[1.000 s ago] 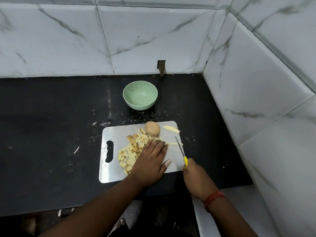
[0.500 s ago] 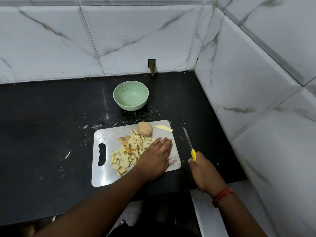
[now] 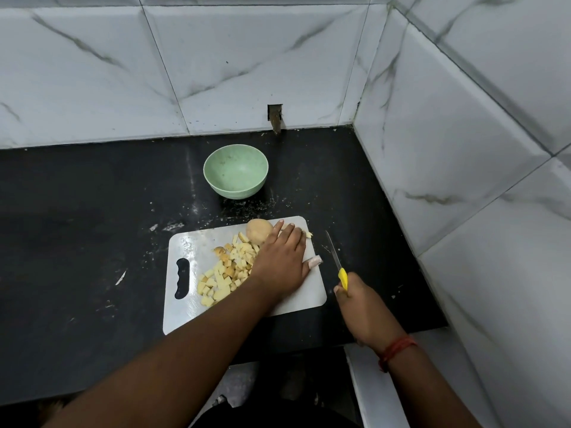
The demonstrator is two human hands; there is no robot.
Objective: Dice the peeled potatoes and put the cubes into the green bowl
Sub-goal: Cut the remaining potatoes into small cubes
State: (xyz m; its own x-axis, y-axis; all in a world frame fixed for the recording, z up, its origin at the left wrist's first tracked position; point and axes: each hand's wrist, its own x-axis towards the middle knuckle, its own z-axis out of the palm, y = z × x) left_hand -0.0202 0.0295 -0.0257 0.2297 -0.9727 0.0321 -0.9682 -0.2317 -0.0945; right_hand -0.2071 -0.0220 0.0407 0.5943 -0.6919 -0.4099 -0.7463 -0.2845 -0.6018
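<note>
Head view: left hand (image 3: 282, 261) lies flat, fingers straight, beside the whole potato (image 3: 259, 230) and cubes (image 3: 227, 271) on the cutting board (image 3: 191, 242). Right hand (image 3: 360, 301) grips the knife (image 3: 335, 261) over the counter (image 3: 92, 230); green bowl (image 3: 235, 171) sits behind.

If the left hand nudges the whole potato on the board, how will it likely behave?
The potato looks rounded, so it would probably roll rather than slide on the smooth board. It looks peeled, so perhaps slippery to grip. The left hand reaches beside it with straight fingers, not holding it.
</note>
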